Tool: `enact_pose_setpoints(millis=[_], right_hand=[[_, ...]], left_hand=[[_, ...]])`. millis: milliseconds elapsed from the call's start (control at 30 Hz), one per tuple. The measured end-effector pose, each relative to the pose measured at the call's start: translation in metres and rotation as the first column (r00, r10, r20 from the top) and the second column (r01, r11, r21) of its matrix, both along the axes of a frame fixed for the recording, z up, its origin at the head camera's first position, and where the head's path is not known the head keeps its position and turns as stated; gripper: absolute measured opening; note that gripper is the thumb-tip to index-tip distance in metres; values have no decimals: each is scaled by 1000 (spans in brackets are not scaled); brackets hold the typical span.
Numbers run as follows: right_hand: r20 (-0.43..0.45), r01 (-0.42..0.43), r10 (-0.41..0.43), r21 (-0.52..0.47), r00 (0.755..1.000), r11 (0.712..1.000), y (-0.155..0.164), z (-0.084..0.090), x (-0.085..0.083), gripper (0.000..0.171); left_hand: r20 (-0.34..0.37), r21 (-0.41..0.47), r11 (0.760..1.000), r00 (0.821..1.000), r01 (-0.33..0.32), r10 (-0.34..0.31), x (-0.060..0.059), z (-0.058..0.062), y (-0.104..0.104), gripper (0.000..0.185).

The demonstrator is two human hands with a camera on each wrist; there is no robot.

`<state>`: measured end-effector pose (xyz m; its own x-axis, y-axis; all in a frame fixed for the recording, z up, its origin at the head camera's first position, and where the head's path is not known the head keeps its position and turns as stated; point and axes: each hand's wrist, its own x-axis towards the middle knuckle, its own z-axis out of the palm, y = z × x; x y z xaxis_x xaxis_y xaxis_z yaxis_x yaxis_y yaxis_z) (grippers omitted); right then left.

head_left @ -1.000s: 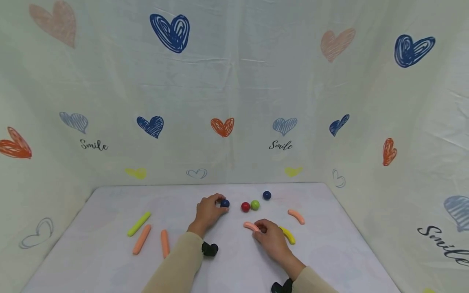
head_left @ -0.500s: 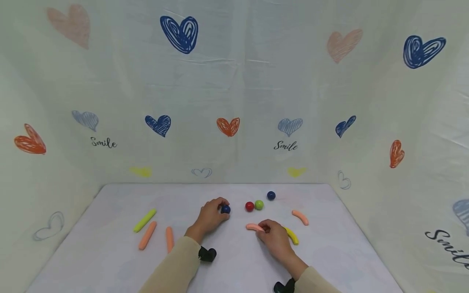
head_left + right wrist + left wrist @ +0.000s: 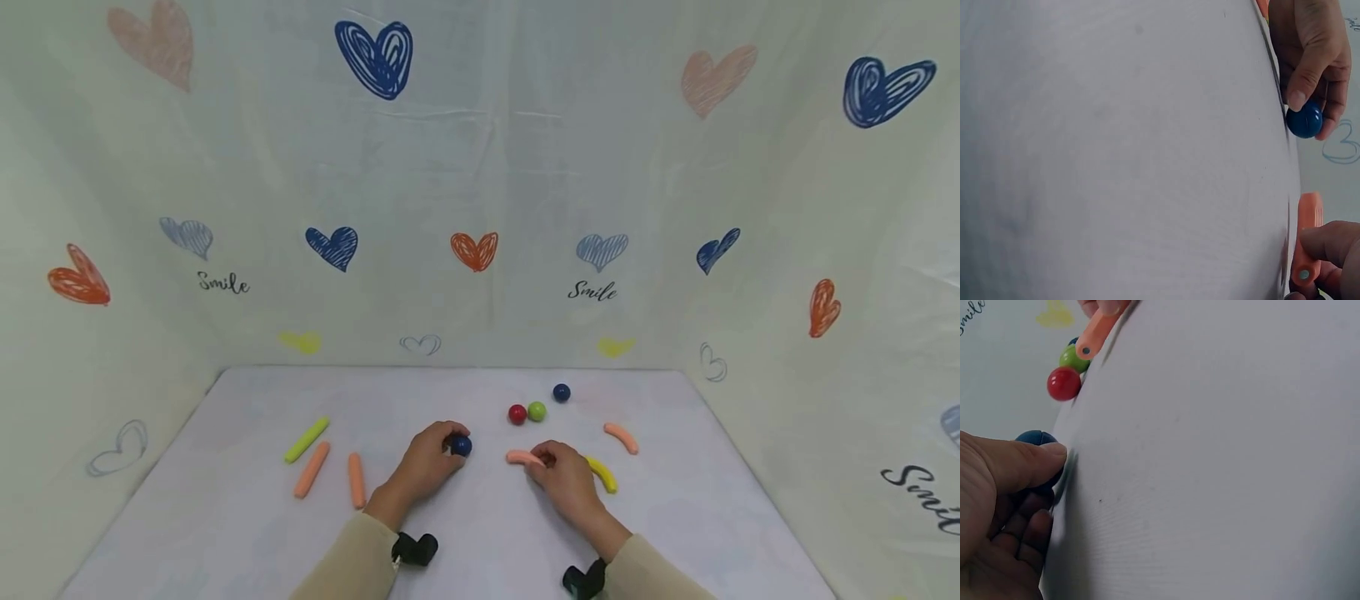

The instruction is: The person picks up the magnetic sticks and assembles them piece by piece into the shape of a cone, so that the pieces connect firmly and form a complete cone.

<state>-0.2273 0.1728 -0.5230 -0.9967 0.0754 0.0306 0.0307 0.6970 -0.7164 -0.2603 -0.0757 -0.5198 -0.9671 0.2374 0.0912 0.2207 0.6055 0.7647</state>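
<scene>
Now, from left to right across your white surface (image 3: pixel 225 517):

Far left: a yellow-green stick (image 3: pixel 306 439) and two orange sticks (image 3: pixel 312 469) (image 3: pixel 356 480) lie well apart from both your hands, untouched.

Left hand (image 3: pixel 426 460): your grip is curled round the dark blue ball (image 3: pixel 460 445), thumb on one side and fingers on the other; the ball sits at your fingertips, low on the surface.

Key relation: the pink-orange curved piece (image 3: pixel 522 457) lies to the right of that ball, its long axis running left to right, and your right hand is the nearer one to it.

Right hand (image 3: pixel 567 479): your grip pinches the right end of that curved piece, whose left end points toward the blue ball.

Beyond your hands: a red ball (image 3: pixel 517 413) touches a green ball (image 3: pixel 536 410); a second dark blue ball (image 3: pixel 561 392) sits near them.

Right: a yellow curved piece (image 3: pixel 603 475) lies just beside your right hand; another orange curved piece (image 3: pixel 622 437) lies farther off.
</scene>
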Motion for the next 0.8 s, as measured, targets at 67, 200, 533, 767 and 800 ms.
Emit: enact_pose_setpoints(millis=[67, 200, 533, 767, 800], right_hand=[[3, -1, 1, -13, 1000, 1000, -1, 0, 0, 16], [-13, -24, 23, -50, 1000, 998, -7, 0, 3, 15], [-46, -50, 47, -63, 998, 997, -30, 3, 12, 12], [-72, -76, 74, -28, 995, 997, -38, 4, 16, 12], [-74, -79, 77, -25, 994, 997, -38, 4, 15, 12]], left_hand=[[4, 6, 1000, 1000, 9, -9, 6, -1, 0, 34], [13, 26, 999, 1000, 22, -23, 18, -2, 0, 34], [-16, 16, 996, 996, 85, -85, 35, -5, 1, 37], [-10, 15, 996, 996, 92, -92, 40, -2, 2, 37], [-9, 12, 996, 996, 92, -92, 40, -2, 1, 37]])
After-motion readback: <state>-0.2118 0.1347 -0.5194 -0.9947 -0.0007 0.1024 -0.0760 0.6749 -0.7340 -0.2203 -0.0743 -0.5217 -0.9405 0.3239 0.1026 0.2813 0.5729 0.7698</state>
